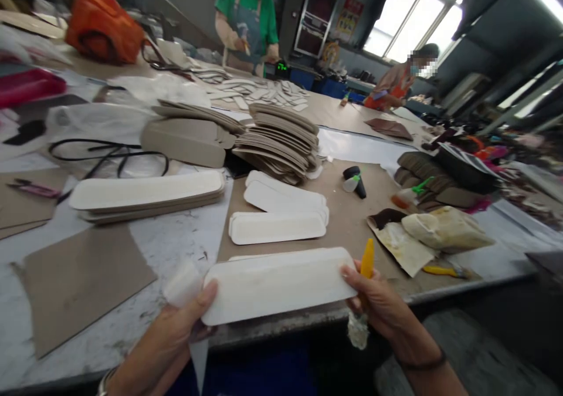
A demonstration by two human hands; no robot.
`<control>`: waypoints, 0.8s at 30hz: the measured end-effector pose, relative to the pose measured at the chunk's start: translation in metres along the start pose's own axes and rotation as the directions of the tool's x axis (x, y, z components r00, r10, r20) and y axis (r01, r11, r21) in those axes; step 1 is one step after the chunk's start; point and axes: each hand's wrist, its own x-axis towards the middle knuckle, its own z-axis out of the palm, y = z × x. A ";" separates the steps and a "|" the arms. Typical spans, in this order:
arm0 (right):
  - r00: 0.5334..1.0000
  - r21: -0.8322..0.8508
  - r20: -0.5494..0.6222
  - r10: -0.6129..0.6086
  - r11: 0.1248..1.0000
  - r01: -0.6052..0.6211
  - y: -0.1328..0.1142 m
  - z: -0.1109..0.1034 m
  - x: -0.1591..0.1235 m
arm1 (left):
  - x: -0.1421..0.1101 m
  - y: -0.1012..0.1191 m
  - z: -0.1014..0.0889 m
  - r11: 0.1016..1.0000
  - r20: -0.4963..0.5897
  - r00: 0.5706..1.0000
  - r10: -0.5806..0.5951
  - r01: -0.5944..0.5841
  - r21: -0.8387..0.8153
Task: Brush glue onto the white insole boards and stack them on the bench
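A long white panel with rounded corners (pixel 281 284) is held level above the table's front edge, one end in each hand. My left hand (pixel 176 325) is closed on its left end, thumb on top; a translucent white strip (pixel 182 281) shows beside that hand. My right hand (pixel 380 296) pinches the right end and also holds a yellow-handled brush (pixel 367 258), its whitish bristles pointing down. Just beyond lie smaller white rounded pieces (pixel 279 227) on a brown sheet (pixel 343 232). To the left, a white panel (pixel 149 190) tops a short stack of similar panels.
Tall stacks of grey-brown pieces (pixel 281 141) stand mid-table. A black strap (pixel 109 149) and pink-handled snips (pixel 35 189) lie left. At right are a stained cloth bag (pixel 444 229), another yellow brush (pixel 442 271) and a glue bottle (pixel 409 196). Two people work farther back.
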 end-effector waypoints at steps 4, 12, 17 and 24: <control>0.999 -0.139 -0.034 -0.023 0.990 0.018 -0.003 0.002 0.004 | 0.003 0.006 -0.001 0.992 0.001 0.993 0.119 -0.118 0.040; 0.998 -0.229 -0.068 -0.005 0.973 -0.011 0.000 0.010 0.012 | 0.013 0.012 -0.007 0.960 -0.040 0.989 0.141 -0.126 0.250; 1.000 -0.315 -0.022 -0.016 0.949 0.008 -0.004 0.002 0.023 | 0.029 0.021 -0.012 0.943 0.044 0.994 0.102 -0.111 0.314; 0.979 -0.628 0.051 -0.198 0.755 0.185 -0.049 -0.003 0.063 | 0.066 0.063 0.005 0.836 0.058 0.986 0.153 -0.161 0.525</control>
